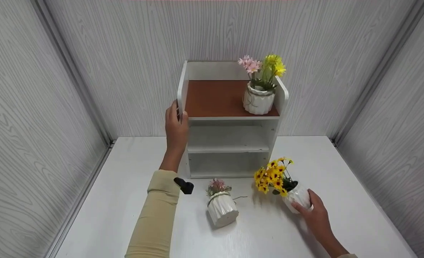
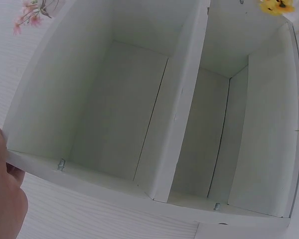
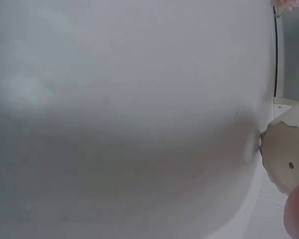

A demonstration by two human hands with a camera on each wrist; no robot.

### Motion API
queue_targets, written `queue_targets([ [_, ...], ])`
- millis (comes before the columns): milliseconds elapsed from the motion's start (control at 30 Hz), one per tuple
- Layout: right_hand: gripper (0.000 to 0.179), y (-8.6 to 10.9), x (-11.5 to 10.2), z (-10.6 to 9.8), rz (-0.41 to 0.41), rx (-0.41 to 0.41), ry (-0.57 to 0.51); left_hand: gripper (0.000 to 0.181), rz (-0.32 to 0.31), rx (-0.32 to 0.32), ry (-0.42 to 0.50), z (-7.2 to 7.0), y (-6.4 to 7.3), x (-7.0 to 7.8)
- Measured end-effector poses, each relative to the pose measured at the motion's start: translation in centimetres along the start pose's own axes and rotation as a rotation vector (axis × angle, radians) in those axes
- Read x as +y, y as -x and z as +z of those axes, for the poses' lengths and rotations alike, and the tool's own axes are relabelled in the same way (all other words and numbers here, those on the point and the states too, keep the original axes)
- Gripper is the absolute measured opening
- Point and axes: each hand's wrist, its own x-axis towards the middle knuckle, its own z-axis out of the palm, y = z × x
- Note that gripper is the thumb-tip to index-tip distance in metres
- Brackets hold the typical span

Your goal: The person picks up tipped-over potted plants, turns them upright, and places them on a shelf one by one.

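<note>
My left hand [image 1: 177, 127] grips the left side panel of a small white shelf unit [image 1: 230, 148], thumb in front and fingers on the outer side. In the left wrist view, that hand [image 2: 5, 189] is at the unit's edge beside its compartments. A white ribbed pot [image 1: 298, 197] of yellow flowers [image 1: 272, 177] is held in my right hand [image 1: 318, 216], tilted to the left. The right wrist view shows the pot's scalloped base [image 3: 284, 157] and part of a finger [image 3: 298, 211]. Whether the pot touches the table cannot be told.
Another white pot [image 1: 222, 211] with pink flowers lies tipped on the white table [image 1: 262, 236]. On the unit's brown top [image 1: 215, 96] stands a pot [image 1: 258, 100] with pink and yellow flowers. Pale wood-grain walls [image 1: 144, 71] enclose the table. A black object [image 1: 184, 185] shows at the left cuff.
</note>
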Motion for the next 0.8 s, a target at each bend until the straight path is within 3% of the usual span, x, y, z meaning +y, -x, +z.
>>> queue_targets([
  [367, 0.123, 0.0, 0.2, -1.0, 0.069, -0.084, 0.094, 0.054, -0.019, -0.003, -0.013, -0.1, -0.1, 0.2],
  [800, 0.118, 0.7, 0.7, -0.9, 0.134, -0.064, 0.002, 0.054, -0.005, 0.008, -0.013, 0.2, 0.0, -0.2],
])
